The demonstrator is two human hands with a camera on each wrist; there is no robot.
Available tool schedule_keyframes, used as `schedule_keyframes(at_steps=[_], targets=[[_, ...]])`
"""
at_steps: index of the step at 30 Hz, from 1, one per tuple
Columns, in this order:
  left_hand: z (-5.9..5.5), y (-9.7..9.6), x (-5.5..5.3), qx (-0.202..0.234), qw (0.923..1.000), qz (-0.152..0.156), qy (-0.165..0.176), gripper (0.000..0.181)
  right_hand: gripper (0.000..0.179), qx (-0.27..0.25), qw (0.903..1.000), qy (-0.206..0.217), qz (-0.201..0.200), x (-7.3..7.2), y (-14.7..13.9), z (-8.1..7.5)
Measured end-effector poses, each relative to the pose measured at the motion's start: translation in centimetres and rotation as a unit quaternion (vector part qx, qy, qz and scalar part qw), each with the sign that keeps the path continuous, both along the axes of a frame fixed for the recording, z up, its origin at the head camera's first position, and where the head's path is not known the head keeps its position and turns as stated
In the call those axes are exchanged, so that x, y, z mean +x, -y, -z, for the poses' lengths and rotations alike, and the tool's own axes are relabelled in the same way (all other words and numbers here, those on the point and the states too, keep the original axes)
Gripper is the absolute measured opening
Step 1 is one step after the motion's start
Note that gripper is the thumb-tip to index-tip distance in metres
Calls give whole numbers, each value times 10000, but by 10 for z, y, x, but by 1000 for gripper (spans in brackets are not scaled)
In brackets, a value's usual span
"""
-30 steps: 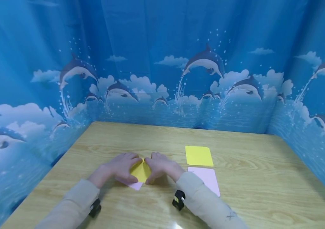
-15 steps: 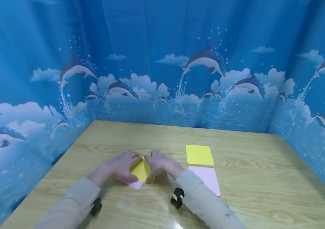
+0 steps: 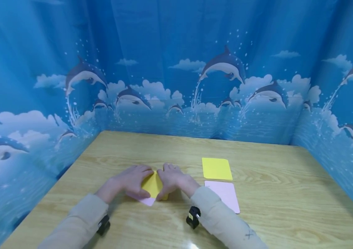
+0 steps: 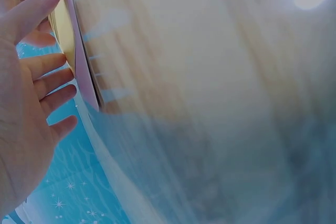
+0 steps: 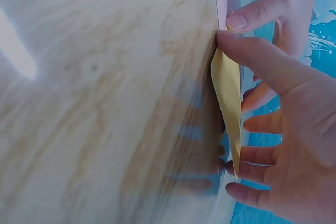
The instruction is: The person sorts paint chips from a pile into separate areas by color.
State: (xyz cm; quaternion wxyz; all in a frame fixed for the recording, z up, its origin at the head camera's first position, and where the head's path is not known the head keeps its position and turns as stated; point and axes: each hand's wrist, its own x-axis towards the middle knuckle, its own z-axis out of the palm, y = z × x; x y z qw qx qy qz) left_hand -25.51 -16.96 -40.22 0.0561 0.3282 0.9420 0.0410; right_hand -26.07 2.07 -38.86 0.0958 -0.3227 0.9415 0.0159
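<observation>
A yellow sheet of paper (image 3: 152, 185) lies between my two hands, over a pink sheet (image 3: 143, 200) whose near corner sticks out. My left hand (image 3: 134, 180) holds the yellow sheet's left side, thumb at the near edge and fingers at the far edge. My right hand (image 3: 171, 180) grips its right side in the same way. In the right wrist view the yellow paper (image 5: 228, 93) stands bent up from the table, between the right thumb and the fingers. The left wrist view has the left thumb (image 4: 39, 6) against the stacked yellow and pink edges.
Another yellow square (image 3: 217, 168) lies flat to the right, with a pink square (image 3: 224, 195) just nearer, partly behind the right sleeve. The wooden table (image 3: 273, 193) meets a blue dolphin curtain (image 3: 170, 62) at its back and sides.
The right thumb has shifted slightly left along the near edge of the yellow sheet. A bit more yellow shows beneath the right hand. The left hand stays put.
</observation>
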Motion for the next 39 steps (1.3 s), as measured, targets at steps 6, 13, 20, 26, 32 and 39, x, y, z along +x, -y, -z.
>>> schedule_keyframes(at_steps=[6, 13, 20, 26, 32, 39], targets=[[-1, -1, 0, -11, 10000, 9, 10, 81, 94, 20, 9999, -75, -71, 2, 0, 1], [0, -2, 2, -86, 10000, -13, -2, 81, 91, 158, 9994, -239, -171, 3, 1, 2], [-1, -2, 2, -127, 9999, 24, -113, 89, 86, 17, 9985, -386, -399, 0, -5, 3], [-4, -6, 2, -181, 9988, 154, -436, 91, 86, -205, 9963, -569, -606, -5, -21, 5], [-5, -17, 1, -268, 9966, 261, -738, 94, 82, -428, 9948, -608, -691, -7, -36, 3], [-7, -31, 0, -125, 9931, 446, -1077, 87, 81, -593, 9914, -748, -895, -7, -53, 1]])
